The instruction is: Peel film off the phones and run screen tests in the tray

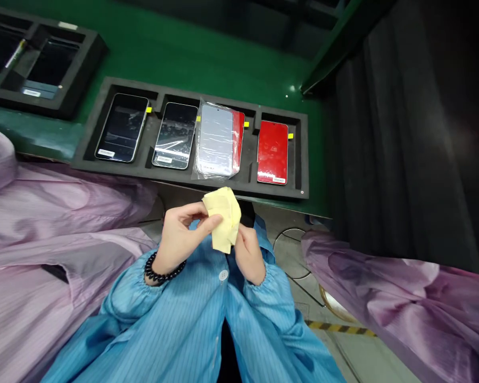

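Note:
A folded yellow cloth [224, 221] is held up in front of my blue coat. My left hand [186, 229] grips its left side, thumb across the front and fingers behind. My right hand [248, 250] is closed at the cloth's lower right edge, its fingertips hidden behind it. Just beyond the cloth lies a black foam tray [207, 185] holding phones. Two have dark screens, a left phone [123, 127] and a second phone [175, 135]. A grey-white screen in clear film [216, 139] overlaps a red-screened phone [238, 139]. Another red phone [272, 151] lies in the right compartment.
Another foam tray [64, 106] with dark phones stands at the far left on the green table [163, 58]. People in pink coats sit close on both sides, a left sleeve [56, 197] and a right sleeve [383, 287]. A black curtain [399, 133] hangs at the right.

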Motion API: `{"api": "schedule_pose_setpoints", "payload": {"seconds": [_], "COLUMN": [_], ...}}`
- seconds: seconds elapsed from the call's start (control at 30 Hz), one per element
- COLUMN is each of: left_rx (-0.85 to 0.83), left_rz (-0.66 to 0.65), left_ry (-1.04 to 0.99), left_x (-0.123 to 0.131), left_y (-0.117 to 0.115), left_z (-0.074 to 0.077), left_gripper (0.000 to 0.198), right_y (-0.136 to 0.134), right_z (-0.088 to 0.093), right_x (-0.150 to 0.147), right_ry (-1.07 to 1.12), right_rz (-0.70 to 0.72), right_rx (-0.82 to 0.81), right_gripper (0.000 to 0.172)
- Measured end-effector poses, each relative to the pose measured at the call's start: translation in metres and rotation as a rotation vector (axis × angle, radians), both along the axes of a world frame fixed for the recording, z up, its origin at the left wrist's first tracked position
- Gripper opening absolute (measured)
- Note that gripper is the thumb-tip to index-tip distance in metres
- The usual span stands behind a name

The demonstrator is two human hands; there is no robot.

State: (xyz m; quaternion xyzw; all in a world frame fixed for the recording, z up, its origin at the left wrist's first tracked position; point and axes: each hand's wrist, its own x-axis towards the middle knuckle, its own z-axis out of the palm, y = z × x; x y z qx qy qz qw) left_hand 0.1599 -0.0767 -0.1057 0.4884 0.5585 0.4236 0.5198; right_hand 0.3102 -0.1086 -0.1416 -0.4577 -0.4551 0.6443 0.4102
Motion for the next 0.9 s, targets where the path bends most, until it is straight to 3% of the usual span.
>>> {"api": "schedule_pose_setpoints", "payload": {"seconds": [0.13, 0.23, 0.4, 0.53, 0.73, 0.9], "left_rx": [0.034, 0.032, -0.082, -0.071, -0.072, -0.088], "left_rz": [0.022, -0.006, -0.042, 0.018, -0.044, -0.172], "left_ry": [0.089, 0.104, -0.087, -0.125, -0.182, -0.466], "left_x": [-0.002, -0.002, -0.004, -0.011, -0.019, -0.013], "left_y": [-0.004, -0.005, -0.005, -0.003, -0.007, -0.004], "left_z": [0.001, 0.002, -0.003, -0.009, -0.020, -0.017], "left_gripper": [0.035, 0.034, 0.032, 0.043, 0.025, 0.031], "right_y": [-0.003, -0.003, -0.001, 0.001, 0.003, 0.000], "right_z": [0.009, 0.018, 0.019, 0.017, 0.021, 0.024], "right_x": [0.008, 0.007, 0.005, 0.011, 0.012, 0.009], "right_ry": [-0.001, -0.100, -0.177, -0.229, -0.230, -0.266], "right_rz": [-0.266, -0.318, -0.463, -0.663, -0.714, -0.588], "right_rx": [0.140, 0.222, 0.278, 0.372, 0.448, 0.446], "right_gripper": [0.028, 0.045, 0.023, 0.022, 0.027, 0.030]}}
